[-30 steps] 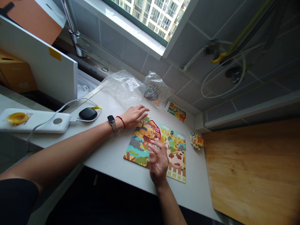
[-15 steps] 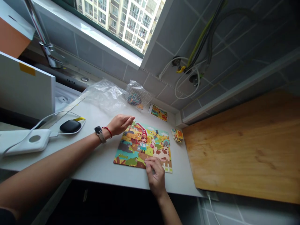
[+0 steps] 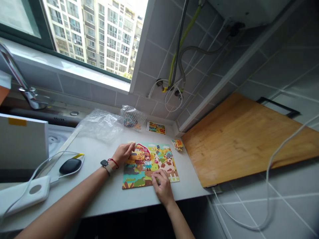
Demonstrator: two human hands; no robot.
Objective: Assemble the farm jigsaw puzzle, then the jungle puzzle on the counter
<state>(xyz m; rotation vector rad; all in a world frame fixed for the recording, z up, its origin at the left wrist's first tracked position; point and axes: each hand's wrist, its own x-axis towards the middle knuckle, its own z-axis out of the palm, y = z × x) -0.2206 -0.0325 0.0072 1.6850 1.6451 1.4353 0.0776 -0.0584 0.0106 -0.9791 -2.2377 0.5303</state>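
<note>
A jigsaw puzzle (image 3: pixel 139 169) with a farm picture, showing a red barn, a farmer and a cow, lies flat on the white counter. Its visible surface looks assembled. My left hand (image 3: pixel 124 153), with a watch and red bracelet at the wrist, rests at the puzzle's upper left edge, fingers stretched out together. Over the lower middle edge is my right hand (image 3: pixel 162 187), its fingers curled and thumb tip close to the index tip. Whatever may be between those tips is hidden. A small stack of puzzle pieces (image 3: pixel 177 145) sits right of the puzzle.
Behind the puzzle lie a picture card (image 3: pixel 156 127), a clear bag with colourful pieces (image 3: pixel 130 120) and crumpled clear plastic (image 3: pixel 101 124). A black rounded device (image 3: pixel 70 166) and a white charger (image 3: pixel 35 191) with a cable are at left. A wooden board (image 3: pixel 239 142) borders the right.
The camera view has shifted up and right, so the counter sits lower and more board shows. Both hands stay at nearly the same places on the puzzle; my left fingers lie slightly lower over its edge.
</note>
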